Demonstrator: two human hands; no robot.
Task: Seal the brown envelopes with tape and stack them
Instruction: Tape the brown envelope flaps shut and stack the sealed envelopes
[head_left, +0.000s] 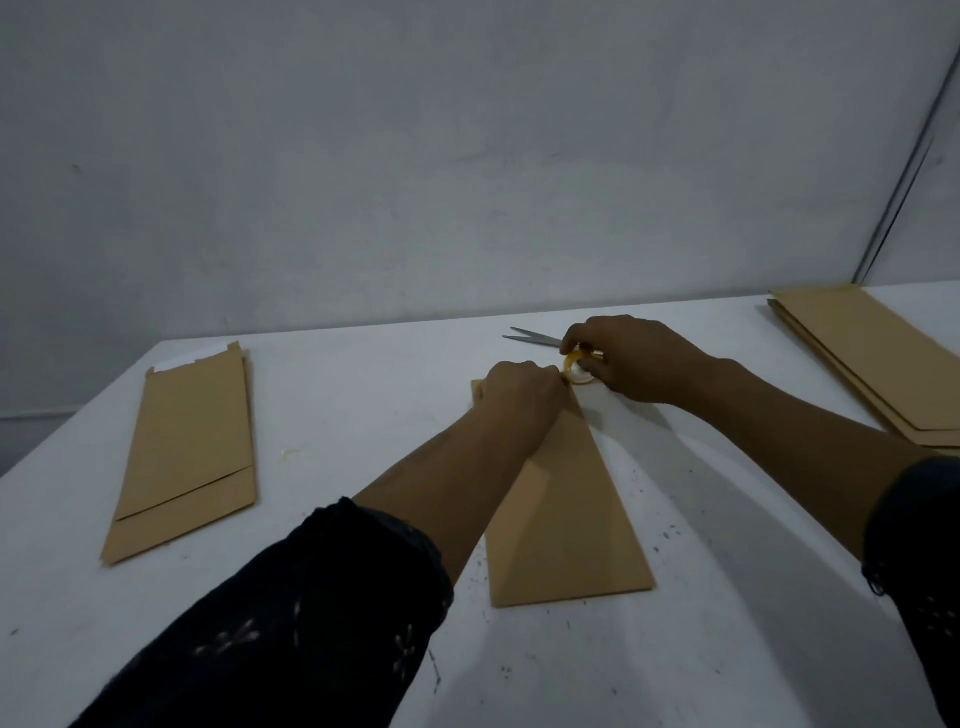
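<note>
A long brown envelope (566, 519) lies lengthwise in the middle of the white table (332, 405). My left hand (522, 392) rests closed on its far end, fingertips pinching at the tape's edge. My right hand (631, 358) grips a small roll of clear tape (576, 366) just past the envelope's top right corner. The envelope's far end is hidden under my left hand. A stack of brown envelopes (872, 358) lies at the right. Another brown envelope pile (187, 452) lies at the left.
Scissors (535, 338) lie on the table just behind my hands, blades pointing left and their handles hidden by my right hand. A grey wall stands behind the table's far edge. Small dark specks dot the tabletop near the middle envelope.
</note>
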